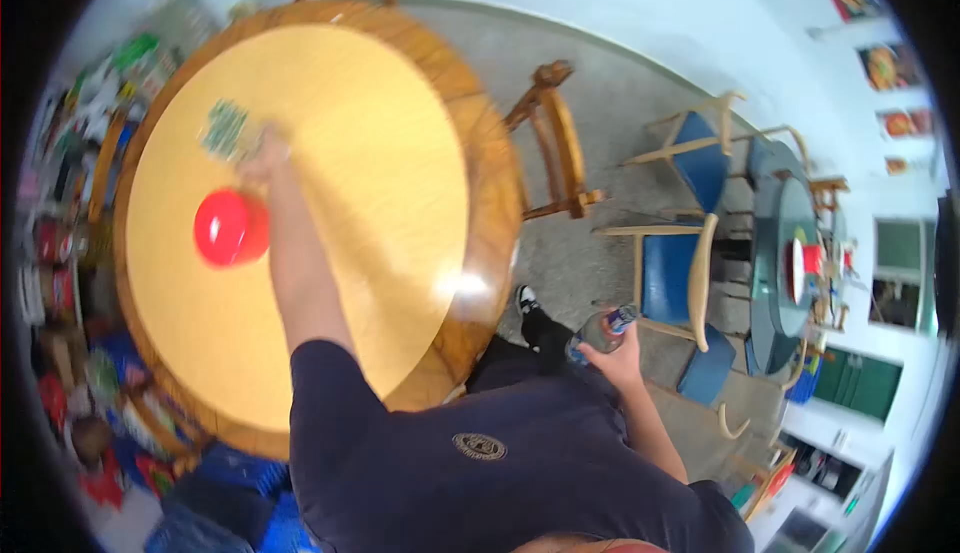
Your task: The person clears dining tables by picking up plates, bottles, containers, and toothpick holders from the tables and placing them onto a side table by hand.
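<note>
My left arm reaches over the round table (380, 253). My left hand (262, 158) is smeared by motion, and its fingers cannot be made out. Just beyond its fingertips is a blurred green-and-white patterned thing (225, 128); whether the hand grips it or only lies beside it does not show. A red plastic container (225, 228) stands on the tabletop close to that hand and forearm. Off the table, at my right side, my right hand (615, 358) is closed around a clear bottle (598, 333) with a blue label, held tilted.
Wooden chairs (560, 148) stand around the table. To the right are chairs with blue seats (668, 278) and a second, glass-topped table (795, 223). Cluttered goods (75, 283) crowd the left side. A shoe (526, 300) shows on the grey floor below.
</note>
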`<state>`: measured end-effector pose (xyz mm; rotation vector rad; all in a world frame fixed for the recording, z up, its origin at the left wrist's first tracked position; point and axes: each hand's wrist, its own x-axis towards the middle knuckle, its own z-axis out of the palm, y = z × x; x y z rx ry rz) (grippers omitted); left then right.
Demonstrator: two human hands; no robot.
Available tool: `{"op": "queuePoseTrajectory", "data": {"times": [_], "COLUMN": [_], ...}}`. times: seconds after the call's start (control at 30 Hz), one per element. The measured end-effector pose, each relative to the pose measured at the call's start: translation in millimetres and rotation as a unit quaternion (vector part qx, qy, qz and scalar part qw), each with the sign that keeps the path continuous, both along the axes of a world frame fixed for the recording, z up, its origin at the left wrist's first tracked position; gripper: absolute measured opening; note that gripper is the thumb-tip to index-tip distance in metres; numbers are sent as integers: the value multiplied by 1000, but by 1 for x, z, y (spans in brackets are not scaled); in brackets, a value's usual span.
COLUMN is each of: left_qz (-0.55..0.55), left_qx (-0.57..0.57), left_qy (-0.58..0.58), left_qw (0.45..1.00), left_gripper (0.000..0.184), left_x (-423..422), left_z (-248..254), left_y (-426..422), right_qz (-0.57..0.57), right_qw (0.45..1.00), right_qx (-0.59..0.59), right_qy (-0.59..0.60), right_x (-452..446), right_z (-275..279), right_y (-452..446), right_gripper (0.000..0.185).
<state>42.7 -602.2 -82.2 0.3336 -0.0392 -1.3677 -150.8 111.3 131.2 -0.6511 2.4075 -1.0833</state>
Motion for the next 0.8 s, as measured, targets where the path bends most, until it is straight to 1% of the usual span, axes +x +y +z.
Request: {"op": "queuePoseTrajectory", "data": {"times": [0.03,0.07,0.13,0.17,0.2,0.23,0.27,0.33,0.37,0.4,0.43,0.5,0.57,0.63,0.7,0.73,0.8], "left_qz": [33,24,41,35,35,33,38,49,53,4,-45,-102,-124,-11,19,34,39], "left_qx": [-10,3,-30,51,98,149,170,115,41,-15,-72,-104,-78,-66,-79,-85,-58], "left_qy": [-80,-33,-59,-207,-331,-447,-537,-650,-675,-662,-646,-624,-560,-599,-645,-665,-660], "left_qw": [996,999,997,976,938,881,825,750,734,749,758,768,816,798,760,742,748], "left_gripper": [48,40,32,36,39,43,45,48,49,52,55,55,59,67,71,73,72], "left_x": [-5,-8,1,-12,-21,-29,-31,-20,-9,4,18,20,15,16,4,-4,-23], "left_z": [-8,18,-1,41,71,101,106,95,71,43,27,47,70,51,66,73,96], "left_y": [-4,13,0,36,63,91,99,105,102,103,106,158,218,248,278,288,298], "right_qz": [-9,-7,-21,-23,-30,-30,-28,-24,-23,-22,-18,-15,-2,6,9,6,-2], "right_qw": [1000,1000,998,997,998,998,998,999,998,998,999,999,1000,1000,1000,1000,1000], "right_qx": [12,13,55,72,44,45,44,42,42,41,31,9,-1,-5,2,-10,-11], "right_qy": [-8,16,19,16,-23,-22,-21,-24,-28,-33,-34,-35,-22,-9,3,-22,-20], "right_x": [-3,-4,-4,-4,-7,-10,-12,-14,-16,-17,-19,-24,-27,-29,-31,-32,-32], "right_z": [-7,-7,15,22,9,10,9,11,15,16,12,3,7,9,9,12,17], "right_y": [9,11,-1,-4,5,4,3,-1,-4,-5,-4,0,2,6,16,18,36], "right_gripper": [70,70,72,72,75,76,77,78,78,78,78,78,77,76,75,75,72]}}
